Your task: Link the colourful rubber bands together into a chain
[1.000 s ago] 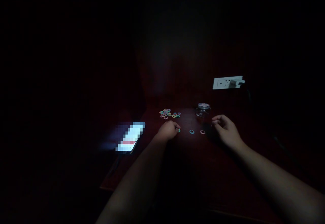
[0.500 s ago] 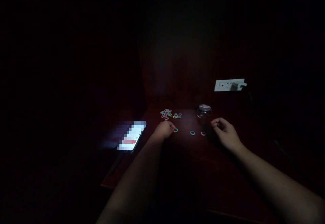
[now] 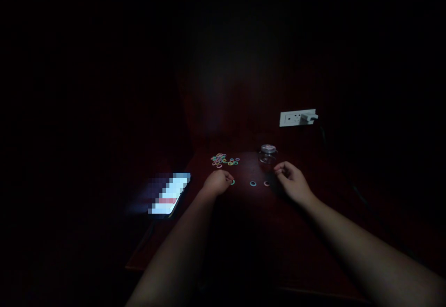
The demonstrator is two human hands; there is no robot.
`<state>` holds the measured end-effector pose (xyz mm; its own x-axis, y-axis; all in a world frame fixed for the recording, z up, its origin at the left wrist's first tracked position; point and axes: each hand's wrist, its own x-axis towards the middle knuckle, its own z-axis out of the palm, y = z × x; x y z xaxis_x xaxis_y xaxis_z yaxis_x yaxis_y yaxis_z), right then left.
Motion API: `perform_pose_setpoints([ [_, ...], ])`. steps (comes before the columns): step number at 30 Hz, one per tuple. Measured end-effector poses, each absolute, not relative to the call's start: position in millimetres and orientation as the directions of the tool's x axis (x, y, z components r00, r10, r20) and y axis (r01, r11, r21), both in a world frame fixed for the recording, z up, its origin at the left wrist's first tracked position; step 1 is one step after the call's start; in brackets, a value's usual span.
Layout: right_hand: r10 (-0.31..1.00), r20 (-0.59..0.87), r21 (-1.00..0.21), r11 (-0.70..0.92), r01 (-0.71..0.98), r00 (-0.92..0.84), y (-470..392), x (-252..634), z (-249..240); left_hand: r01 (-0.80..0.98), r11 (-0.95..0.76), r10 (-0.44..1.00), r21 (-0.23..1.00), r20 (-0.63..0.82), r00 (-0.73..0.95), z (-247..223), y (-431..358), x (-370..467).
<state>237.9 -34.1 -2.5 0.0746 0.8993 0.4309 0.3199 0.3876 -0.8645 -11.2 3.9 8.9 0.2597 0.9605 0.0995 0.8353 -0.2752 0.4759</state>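
while curled left hand (image 3: 216, 182) seemingly touches green ring (image 3: 232, 182), blue ring (image 3: 252, 184) between hands, right hand (image 3: 291, 180) loosely curled, empty

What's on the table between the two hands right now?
Head view: three small rings in a row, green at the left hand, blue, pink nearer the right hand.

— The table (image 3: 244, 232) reads dark reddish brown. And the small rings?

— The green ring (image 3: 232, 182), a blue ring (image 3: 252, 184), a pink ring (image 3: 266, 184); the pile of rings (image 3: 223, 160) mixes pink, green, yellow and blue.

— The socket strip (image 3: 296, 117)?

— White. The jar (image 3: 267, 154) is clear glass, and the phone (image 3: 170, 194) glows white with a red band.
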Motion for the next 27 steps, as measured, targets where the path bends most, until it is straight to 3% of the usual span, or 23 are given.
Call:
perform_pose_setpoints([
  [3,0.897,0.436,-0.862,0.392,0.321,0.077,-33,237,-2,0.829,-0.282,0.959,0.484,0.122,0.255,11,3,-11],
  [9,0.884,0.461,-0.855,0.421,0.301,0.072,-36,232,1,0.812,-0.242,0.964,0.531,0.033,0.266,9,3,-9],
  [17,0.912,0.409,-0.900,0.397,0.181,0.038,-41,226,5,0.802,-0.232,0.965,0.551,0.026,0.261,7,4,-10],
  [27,0.904,0.427,-0.877,0.415,0.241,-0.002,-45,222,10,0.799,-0.240,0.969,0.551,0.087,0.231,3,9,-17],
])
